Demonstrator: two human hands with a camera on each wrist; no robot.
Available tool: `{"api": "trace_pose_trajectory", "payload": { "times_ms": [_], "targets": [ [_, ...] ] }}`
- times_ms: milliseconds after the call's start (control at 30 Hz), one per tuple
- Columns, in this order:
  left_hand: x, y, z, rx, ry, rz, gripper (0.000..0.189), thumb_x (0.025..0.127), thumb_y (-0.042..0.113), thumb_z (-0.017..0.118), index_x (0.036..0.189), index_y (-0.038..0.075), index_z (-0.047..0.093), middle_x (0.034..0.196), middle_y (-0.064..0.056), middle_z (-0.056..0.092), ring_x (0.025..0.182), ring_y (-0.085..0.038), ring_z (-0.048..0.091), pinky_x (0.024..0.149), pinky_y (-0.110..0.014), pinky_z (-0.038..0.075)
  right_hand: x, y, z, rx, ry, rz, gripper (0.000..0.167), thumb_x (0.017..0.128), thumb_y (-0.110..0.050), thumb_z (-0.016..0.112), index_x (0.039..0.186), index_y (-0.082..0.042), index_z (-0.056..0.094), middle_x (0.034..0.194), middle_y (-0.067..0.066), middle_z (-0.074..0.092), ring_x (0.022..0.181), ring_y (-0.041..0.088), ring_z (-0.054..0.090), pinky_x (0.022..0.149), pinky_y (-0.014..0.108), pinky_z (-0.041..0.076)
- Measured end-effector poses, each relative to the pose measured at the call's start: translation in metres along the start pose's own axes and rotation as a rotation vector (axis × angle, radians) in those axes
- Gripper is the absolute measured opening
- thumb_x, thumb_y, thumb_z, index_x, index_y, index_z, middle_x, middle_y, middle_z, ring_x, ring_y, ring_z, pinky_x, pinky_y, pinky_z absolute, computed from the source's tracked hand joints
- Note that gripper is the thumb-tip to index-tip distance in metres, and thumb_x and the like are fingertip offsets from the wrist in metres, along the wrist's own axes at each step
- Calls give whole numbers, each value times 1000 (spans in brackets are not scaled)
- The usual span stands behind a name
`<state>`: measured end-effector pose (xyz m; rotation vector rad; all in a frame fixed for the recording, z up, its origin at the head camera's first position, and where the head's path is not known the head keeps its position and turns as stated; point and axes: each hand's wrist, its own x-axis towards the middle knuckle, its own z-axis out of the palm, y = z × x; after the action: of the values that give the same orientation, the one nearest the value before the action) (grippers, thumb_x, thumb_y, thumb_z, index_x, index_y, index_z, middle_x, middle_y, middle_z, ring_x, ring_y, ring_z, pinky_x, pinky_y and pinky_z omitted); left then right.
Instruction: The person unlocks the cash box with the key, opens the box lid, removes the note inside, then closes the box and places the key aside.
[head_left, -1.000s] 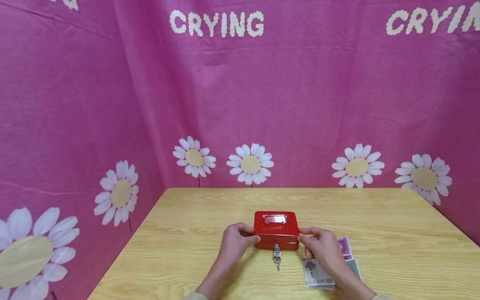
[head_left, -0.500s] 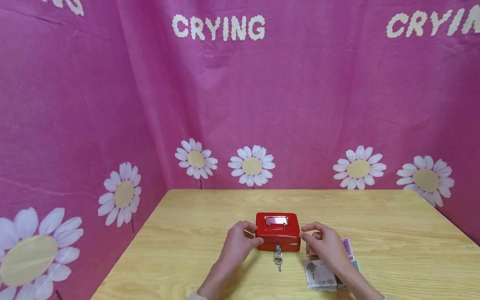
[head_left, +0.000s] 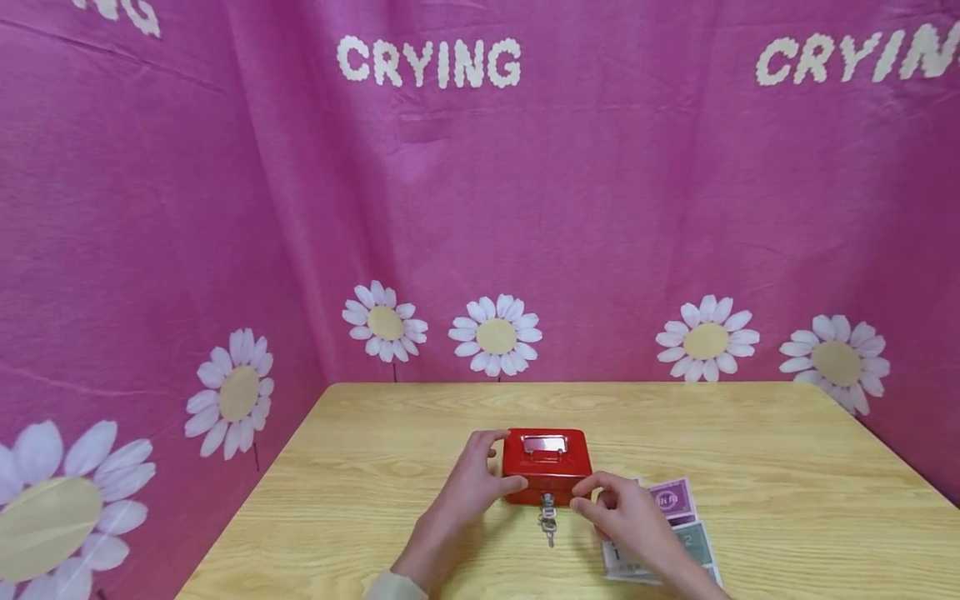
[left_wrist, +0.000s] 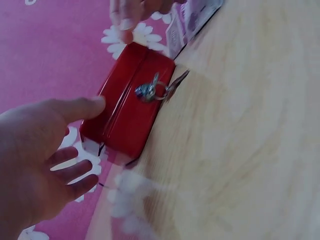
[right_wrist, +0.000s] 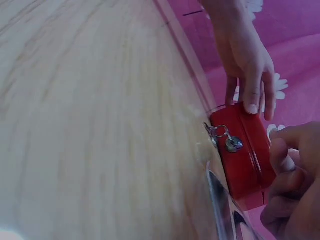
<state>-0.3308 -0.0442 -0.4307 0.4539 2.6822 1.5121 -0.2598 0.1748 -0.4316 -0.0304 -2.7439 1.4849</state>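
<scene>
A red metal cash box [head_left: 545, 467] with its lid down and a handle on top stands on the wooden table. Keys on a ring [head_left: 550, 528] hang from the lock in its front. My left hand [head_left: 474, 475] is at the box's left end, thumb at the upper front edge; in the left wrist view the other fingers [left_wrist: 75, 172] are spread and nearly straight. By the front right corner, my right hand [head_left: 624, 510] has loosely bent fingers with nothing seen between them. Whether its fingertips touch the box is unclear.
Several banknotes [head_left: 693, 542] in purple, green and grey lie on the table to the right of the box, partly hidden beneath my right forearm. A pink cloth [head_left: 600, 208] with daisies hangs behind the wooden table [head_left: 360, 475] and along its sides.
My right hand has come away from the box's right side and moved left and nearer, to the front right corner. My left hand's fingers have shifted toward the back left corner.
</scene>
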Motion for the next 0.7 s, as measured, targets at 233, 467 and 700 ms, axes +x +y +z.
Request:
{"api": "trace_pose_trajectory", "payload": {
  "times_ms": [233, 467, 700],
  "targets": [
    [8, -8, -2, -33, -102, -41, 88, 77, 24, 86, 151, 17, 39, 152, -13, 43, 135, -41, 45, 107, -63, 43, -1, 2, 7, -22, -44, -56, 22, 90, -24, 73, 107, -10, 69, 68, 3, 61, 57, 15, 56, 50, 22, 43],
    [8, -16, 1, -69, -118, -33, 88, 82, 22, 82, 155, 16, 34, 152, -13, 47, 136, -41, 47, 112, -60, 39, 1, 0, 18, -122, -27, -122, 21, 87, -25, 75, 99, -9, 70, 65, -2, 61, 54, 12, 56, 46, 23, 41],
    [5, -16, 8, -94, -86, -16, 84, 85, 17, 79, 156, 12, 33, 148, -14, 52, 133, -38, 53, 111, -55, 42, 3, -2, 27, -215, -16, -94, 15, 86, -28, 76, 91, -15, 73, 63, -4, 59, 53, 10, 55, 43, 22, 36]
  ]
}}
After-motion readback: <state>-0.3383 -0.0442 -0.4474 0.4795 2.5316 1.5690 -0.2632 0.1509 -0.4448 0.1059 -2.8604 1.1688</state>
